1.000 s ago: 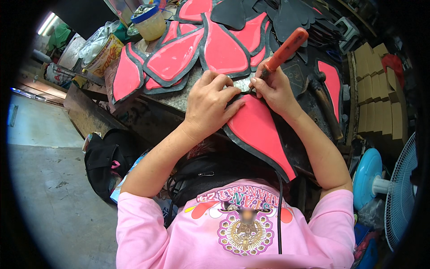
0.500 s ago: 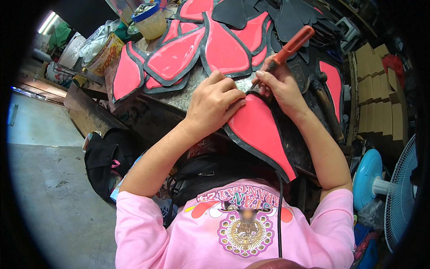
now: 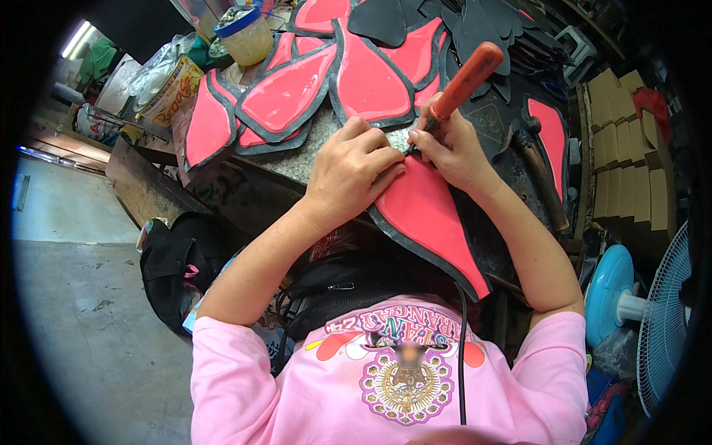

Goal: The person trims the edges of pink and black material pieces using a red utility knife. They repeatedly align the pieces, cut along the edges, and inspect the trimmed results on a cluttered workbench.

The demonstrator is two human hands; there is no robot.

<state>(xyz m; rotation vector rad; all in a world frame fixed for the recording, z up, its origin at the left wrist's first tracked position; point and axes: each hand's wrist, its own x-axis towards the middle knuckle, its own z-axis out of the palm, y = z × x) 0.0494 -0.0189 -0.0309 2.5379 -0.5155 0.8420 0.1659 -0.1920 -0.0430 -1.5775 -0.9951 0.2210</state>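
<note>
A red teardrop-shaped piece with a black rim (image 3: 426, 222) lies on the stone work slab (image 3: 311, 152) in front of me, its narrow end pointing toward my body. My left hand (image 3: 348, 174) presses flat on its upper edge. My right hand (image 3: 449, 148) grips a tool with an orange-red handle (image 3: 467, 78), whose tip meets the piece's top rim between my two hands.
Several finished red, black-rimmed pieces (image 3: 297, 89) are spread over the far side of the bench, with black cut-outs (image 3: 475, 22) behind them. A blue-lidded jar (image 3: 245, 33) stands at the back left. Cardboard stacks (image 3: 630, 156) and a fan (image 3: 660, 311) are at my right; a black bag (image 3: 174, 263) sits on the floor.
My right hand and the tool handle have shifted slightly along the piece's top rim. My left hand stays pressed on the piece.
</note>
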